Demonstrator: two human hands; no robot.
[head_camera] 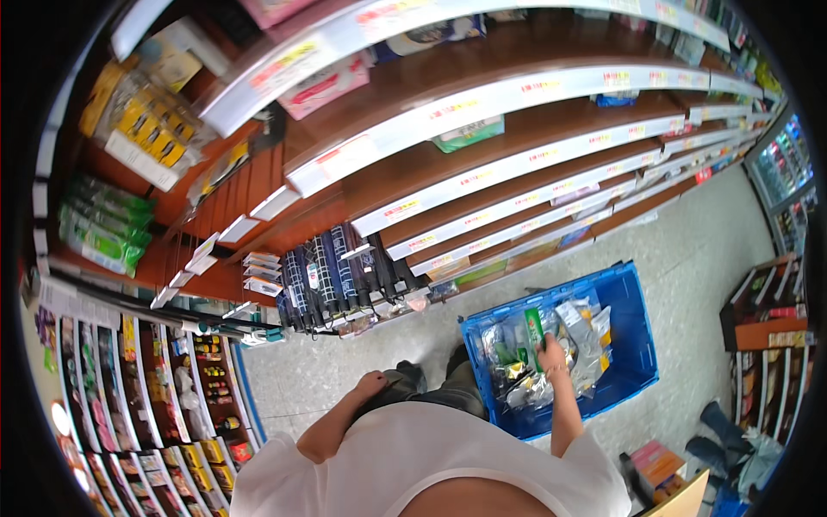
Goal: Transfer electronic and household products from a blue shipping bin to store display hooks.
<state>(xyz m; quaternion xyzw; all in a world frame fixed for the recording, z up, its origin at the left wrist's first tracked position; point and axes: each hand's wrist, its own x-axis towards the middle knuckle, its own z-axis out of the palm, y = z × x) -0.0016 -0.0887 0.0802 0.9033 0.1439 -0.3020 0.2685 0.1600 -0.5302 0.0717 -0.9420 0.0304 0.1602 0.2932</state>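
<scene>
My right hand [552,354] reaches into a blue plastic crate [630,323] on the floor. Its fingers close around the lower end of a slim green package [533,329]. Beneath and beside that hand lie several goods in clear plastic bags [575,329], some with yellow parts; what exactly they are is too small to tell. My left hand [371,384] rests by my left knee, and nothing shows in it. Its fingers are too indistinct to make out how they are set.
Shop shelves [517,187] with price strips run along the far side, partly stocked. Folded umbrellas [323,271] hang at the shelf's near end. More stocked shelves [148,381] stand at left. At lower right are a pink-orange box [656,462] and another person's legs [720,426].
</scene>
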